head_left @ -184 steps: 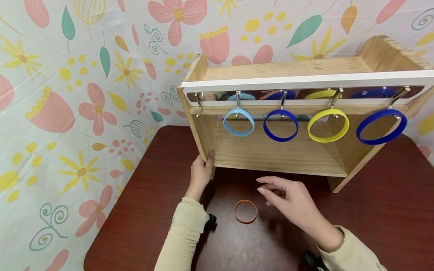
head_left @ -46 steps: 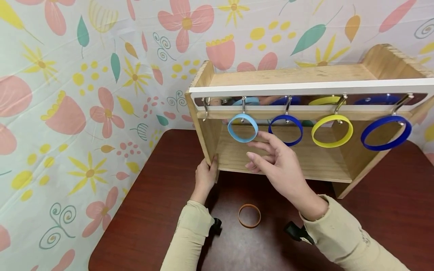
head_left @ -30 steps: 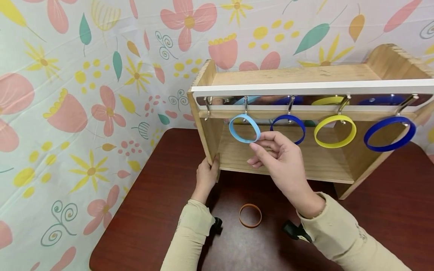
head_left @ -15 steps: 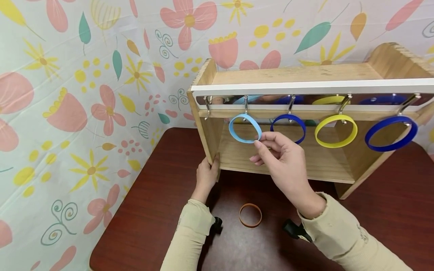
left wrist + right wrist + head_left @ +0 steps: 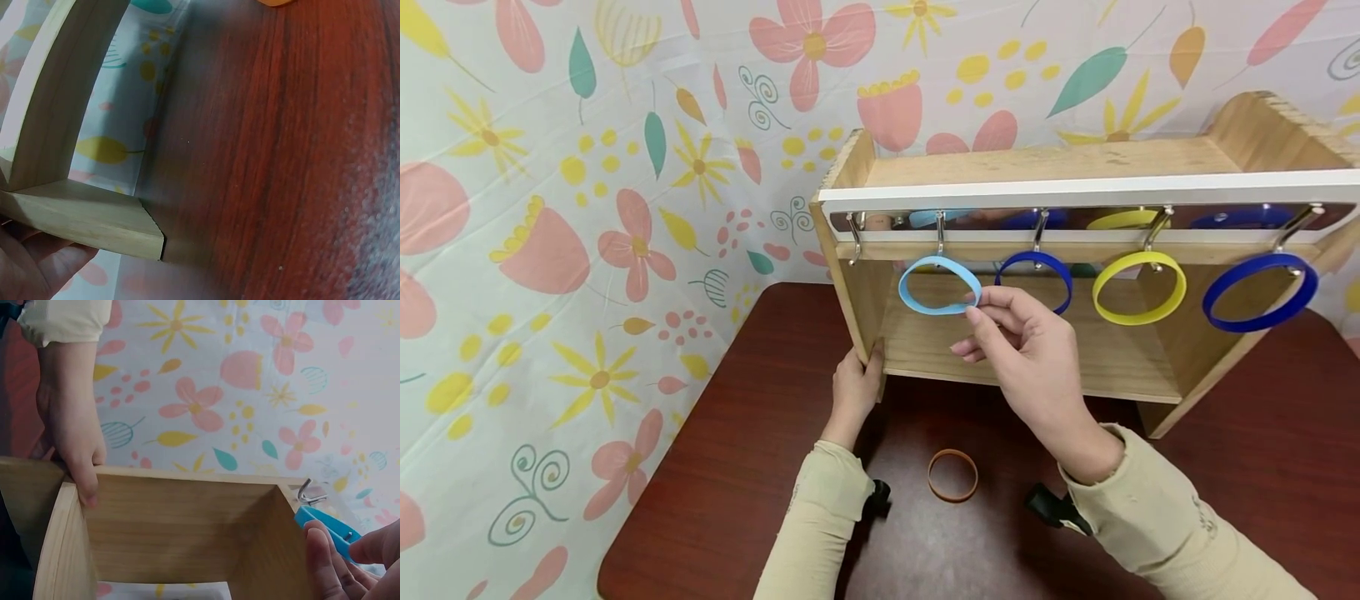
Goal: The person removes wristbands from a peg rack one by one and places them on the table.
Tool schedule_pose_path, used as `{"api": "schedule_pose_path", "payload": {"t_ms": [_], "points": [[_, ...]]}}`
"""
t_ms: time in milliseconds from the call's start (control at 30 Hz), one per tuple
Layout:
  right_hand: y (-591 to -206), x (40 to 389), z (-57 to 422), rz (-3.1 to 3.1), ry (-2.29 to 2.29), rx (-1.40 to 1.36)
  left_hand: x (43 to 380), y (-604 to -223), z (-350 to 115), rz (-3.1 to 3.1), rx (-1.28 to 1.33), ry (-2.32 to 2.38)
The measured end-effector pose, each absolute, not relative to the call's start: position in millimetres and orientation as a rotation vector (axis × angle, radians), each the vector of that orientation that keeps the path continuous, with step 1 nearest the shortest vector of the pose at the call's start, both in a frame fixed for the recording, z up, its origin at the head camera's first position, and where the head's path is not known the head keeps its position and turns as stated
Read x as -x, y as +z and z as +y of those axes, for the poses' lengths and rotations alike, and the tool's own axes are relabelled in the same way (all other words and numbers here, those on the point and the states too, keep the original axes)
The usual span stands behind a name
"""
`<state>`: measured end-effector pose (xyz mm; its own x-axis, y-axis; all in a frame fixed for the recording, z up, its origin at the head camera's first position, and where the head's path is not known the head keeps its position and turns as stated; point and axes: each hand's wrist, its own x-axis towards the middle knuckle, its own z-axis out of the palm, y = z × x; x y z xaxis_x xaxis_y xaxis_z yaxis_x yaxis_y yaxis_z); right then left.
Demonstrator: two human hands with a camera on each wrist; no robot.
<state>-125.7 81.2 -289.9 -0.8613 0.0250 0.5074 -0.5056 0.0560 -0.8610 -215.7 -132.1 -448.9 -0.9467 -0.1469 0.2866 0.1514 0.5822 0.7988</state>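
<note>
My right hand (image 5: 1033,350) pinches the lower right edge of a light blue wristband (image 5: 934,310) between thumb and index finger. The band still hangs around the second hook from the left and looks slightly flattened. In the right wrist view, thumb and fingers grip the blue wristband (image 5: 328,520) below the hook (image 5: 306,494). My left hand (image 5: 853,390) holds the lower left side panel of the wooden shelf (image 5: 1112,358), thumb on its inner face. The left wrist view shows only part of the left hand (image 5: 25,262) against the wood.
To the right hang a dark blue band (image 5: 1069,287), a yellow band (image 5: 1138,320) and another dark blue band (image 5: 1255,327). The leftmost hook (image 5: 854,242) is bare. An orange-brown band (image 5: 952,500) lies on the reddish table (image 5: 730,467), before a floral cloth (image 5: 685,225).
My right hand has risen from above the table to the light blue wristband and pinched its edge. The band has tilted and widened slightly. The left hand keeps its grip on the shelf.
</note>
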Motion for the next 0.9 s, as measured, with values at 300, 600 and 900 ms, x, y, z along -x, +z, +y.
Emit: {"api": "schedule_pose_path", "payload": {"t_ms": [300, 600, 900], "points": [[-289, 124, 82, -1.905, 1.891, -0.511, 215, -449, -133, -2.483, 0.003, -1.314], [-288, 121, 82, -1.909, 1.880, -0.533, 216, -450, -132, -2.477, -0.006, -1.302], [-289, 115, 85, -1.909, 1.917, -0.549, 214, -448, -132, -2.485, 0.001, -1.306]]}}
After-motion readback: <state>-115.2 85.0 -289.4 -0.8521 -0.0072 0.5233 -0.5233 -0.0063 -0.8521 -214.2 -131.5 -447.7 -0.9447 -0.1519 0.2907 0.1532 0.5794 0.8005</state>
